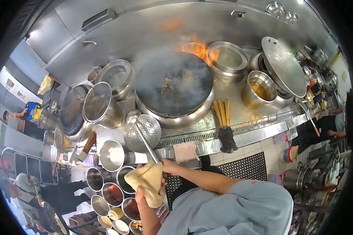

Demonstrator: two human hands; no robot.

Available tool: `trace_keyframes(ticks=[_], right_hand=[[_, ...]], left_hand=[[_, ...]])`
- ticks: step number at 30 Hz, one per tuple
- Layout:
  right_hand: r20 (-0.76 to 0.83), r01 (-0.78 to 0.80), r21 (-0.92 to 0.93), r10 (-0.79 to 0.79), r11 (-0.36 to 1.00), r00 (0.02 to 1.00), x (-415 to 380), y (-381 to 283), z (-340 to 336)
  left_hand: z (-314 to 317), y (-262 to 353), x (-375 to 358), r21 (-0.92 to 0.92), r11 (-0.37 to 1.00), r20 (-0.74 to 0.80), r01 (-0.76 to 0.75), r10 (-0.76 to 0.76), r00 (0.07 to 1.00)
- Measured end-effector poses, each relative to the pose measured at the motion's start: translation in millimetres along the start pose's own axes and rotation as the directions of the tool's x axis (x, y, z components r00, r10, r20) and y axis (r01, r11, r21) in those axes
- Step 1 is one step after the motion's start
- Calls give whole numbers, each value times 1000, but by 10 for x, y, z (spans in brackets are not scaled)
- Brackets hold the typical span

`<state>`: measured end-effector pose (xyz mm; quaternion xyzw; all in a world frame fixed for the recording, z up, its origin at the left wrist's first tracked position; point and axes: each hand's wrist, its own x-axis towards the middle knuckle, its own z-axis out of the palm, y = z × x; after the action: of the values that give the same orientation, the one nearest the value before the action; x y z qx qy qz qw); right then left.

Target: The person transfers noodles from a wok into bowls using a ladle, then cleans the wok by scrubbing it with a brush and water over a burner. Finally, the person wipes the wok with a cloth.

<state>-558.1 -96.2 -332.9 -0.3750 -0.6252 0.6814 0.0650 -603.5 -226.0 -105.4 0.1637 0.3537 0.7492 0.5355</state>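
Before the smoking round wok — both hands' grip around a crumpled tan cloth.

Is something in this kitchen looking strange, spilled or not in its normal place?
The big wok gives off thick smoke, and flames rise behind its far rim. The perforated skimmer rests tilted against the stove edge. Both hands meet at a beige cloth. Nothing looks spilled.

No readable text, labels, brands, numbers or signs anywhere
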Motion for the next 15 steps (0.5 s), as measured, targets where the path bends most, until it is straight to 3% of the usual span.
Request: trace_keyframes(ticks=[1, 2, 5, 7, 8, 11, 12, 14, 15], right_hand=[[86, -164, 158, 152, 974, 985, 2, -155, 40], [5, -35, 126, 35, 991, 999, -117, -314, 61], [383, -174, 439, -8, 882, 924, -429, -798, -492], [413, -158, 622, -150, 767, 898, -1048, -1137, -1035], [375, -153, 626, -124, 764, 919, -1266, -1309, -1206], [231, -59, 575, -93, 816, 968, -1434, -1348, -1656], [191, -32, 587, -100, 809, 976, -1530, -1539, -1864], [77, 12, 689, -89, 724, 993, -1677, -1775, -2202], [-75, 72, 582, -35, 810, 997, -1749, -1926, -2478]], left_hand=[[-31, -24, -71, -6, 1000, -30, -5, 5, 1000], [-79, -63, -129, -5, 999, -41, -51, 51, 998], [-467, -217, -413, -150, 987, -44, -56, 50, 998], [-381, -223, -486, -180, 983, -169, -26, -4, 986], [-341, -259, -447, -198, 980, -221, -6, -39, 974], [-470, -452, -144, -332, 936, -159, 121, -182, 970], [-466, -520, 2, -279, 949, -117, 148, -187, 975], [-243, -592, 348, -168, 971, -220, 169, -204, 954], [-97, -624, 579, -111, 978, -271, 179, -203, 941]])
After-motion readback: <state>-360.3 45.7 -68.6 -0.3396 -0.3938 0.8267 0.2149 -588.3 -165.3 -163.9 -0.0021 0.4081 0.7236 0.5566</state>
